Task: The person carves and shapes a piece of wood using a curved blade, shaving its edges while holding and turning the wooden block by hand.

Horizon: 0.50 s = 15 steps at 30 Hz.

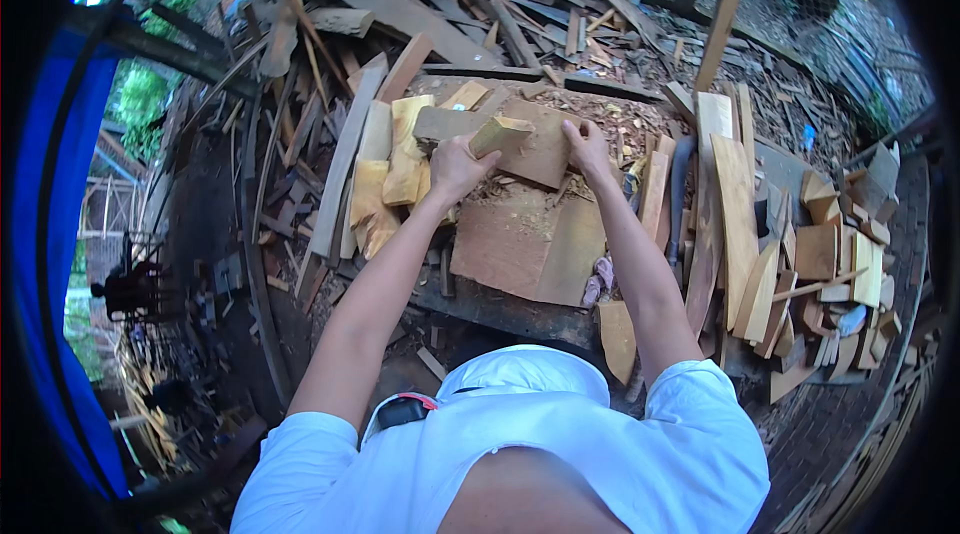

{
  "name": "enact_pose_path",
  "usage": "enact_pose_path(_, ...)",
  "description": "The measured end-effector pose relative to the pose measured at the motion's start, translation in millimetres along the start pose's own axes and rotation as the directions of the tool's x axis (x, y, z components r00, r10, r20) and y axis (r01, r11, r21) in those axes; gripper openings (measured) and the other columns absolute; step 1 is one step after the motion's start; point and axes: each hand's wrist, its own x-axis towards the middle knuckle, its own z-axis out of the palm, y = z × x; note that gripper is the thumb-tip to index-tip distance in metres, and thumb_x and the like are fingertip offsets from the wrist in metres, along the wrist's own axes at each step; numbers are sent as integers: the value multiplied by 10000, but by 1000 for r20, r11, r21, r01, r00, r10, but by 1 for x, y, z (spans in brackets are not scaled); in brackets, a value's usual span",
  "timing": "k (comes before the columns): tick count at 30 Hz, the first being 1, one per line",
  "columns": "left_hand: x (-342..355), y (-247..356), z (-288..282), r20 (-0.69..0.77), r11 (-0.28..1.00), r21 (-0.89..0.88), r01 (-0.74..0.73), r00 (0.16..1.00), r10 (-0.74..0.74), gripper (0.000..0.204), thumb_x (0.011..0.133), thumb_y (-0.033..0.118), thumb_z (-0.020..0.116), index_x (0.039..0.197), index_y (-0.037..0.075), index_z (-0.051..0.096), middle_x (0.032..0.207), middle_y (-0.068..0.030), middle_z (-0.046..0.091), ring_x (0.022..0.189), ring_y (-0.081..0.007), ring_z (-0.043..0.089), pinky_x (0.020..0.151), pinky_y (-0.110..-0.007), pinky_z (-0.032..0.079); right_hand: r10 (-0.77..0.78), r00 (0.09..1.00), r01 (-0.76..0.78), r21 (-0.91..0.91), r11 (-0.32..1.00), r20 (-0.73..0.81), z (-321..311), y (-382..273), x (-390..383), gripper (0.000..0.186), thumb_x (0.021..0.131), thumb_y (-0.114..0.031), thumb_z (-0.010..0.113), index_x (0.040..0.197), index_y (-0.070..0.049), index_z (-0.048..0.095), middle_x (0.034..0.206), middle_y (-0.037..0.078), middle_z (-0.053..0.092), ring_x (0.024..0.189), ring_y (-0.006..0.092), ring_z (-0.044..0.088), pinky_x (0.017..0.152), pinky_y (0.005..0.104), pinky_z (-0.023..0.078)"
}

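Wood block (500, 135), one short pale offcut, sits clamped in my left hand (455, 170), held up just above the flat brown board (535, 149) at the far middle of the worktop (500, 309). My fingers are closed around its near end, and the block tilts up to the right. My right hand (587, 147) is well apart from the left, its fingers pressed down on the far right edge of that same brown board; it touches the board, but I cannot tell whether it grips it.

Nearest to me is my white shirt (560, 444), with both bare forearms running away from it. Just beyond, two wide reddish slabs (520, 244) lie side by side under my arms. A crumpled rag (600, 279) rests at their right edge, just beside my right forearm, with one pale wedge of wood (617, 337) near it.

To the left of my left hand, three or four yellow split pieces (385, 179) lean together, touching one another, beside one long grey plank (345, 159) that runs near to far. To the right, several upright boards (735, 224) stand close, and past them a heap of small cut blocks (840, 254), too many to count.

Farther off, sawdust and chips (625, 119) lie behind the brown board, then a loose tangle of grey planks (450, 4) covers the ground. A blue tarp (55, 234) hangs at the far left.
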Motion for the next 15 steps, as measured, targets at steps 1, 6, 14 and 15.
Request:
enact_pose_path(1, -3, 4, -4, -15, 1000, -6, -9, 1000, 9, 348, 751, 268, 796, 1006, 44, 721, 863, -139, 732, 780, -250, 714, 716, -338, 535, 59, 998, -60, 68, 996, 19, -3, 6, 7, 454, 867, -377, 698, 1050, 35, 654, 906, 134, 676, 816, 213, 620, 748, 354, 487)
enact_pose_path(6, -71, -31, -61, -116, 931, -364, 27, 990, -74, 327, 761, 148, 804, 1031, -11, 709, 893, -103, 744, 818, -159, 708, 724, -292, 539, 28, 971, -83, 227, 970, 238, -22, -65, -56, 288, 908, -299, 678, 872, -16, 640, 748, -2, 574, 695, 80, 527, 632, 259, 439)
enact_pose_path(14, -153, -27, -95, 222, 565, -740, 364, 926, -305, 418, 779, 98, 806, 1137, -33, 635, 1056, -97, 697, 923, -141, 668, 809, -294, 552, -4, 973, 0, 16, 1000, 230, -14, 4, -162, 459, 867, -356, 714, 1108, 25, 630, 937, 105, 573, 842, 193, 567, 772, 335, 473)
enact_pose_path(15, -161, -28, -93, 232, 538, -755, 374, 920, -315, 421, 783, 110, 805, 1140, -30, 631, 1061, -97, 694, 927, -145, 667, 811, -298, 553, 39, 976, 3, -188, 982, 216, -17, -4, -177, 604, 844, -338, 728, 1292, 25, 546, 1124, 186, 541, 990, 289, 546, 890, 396, 443)
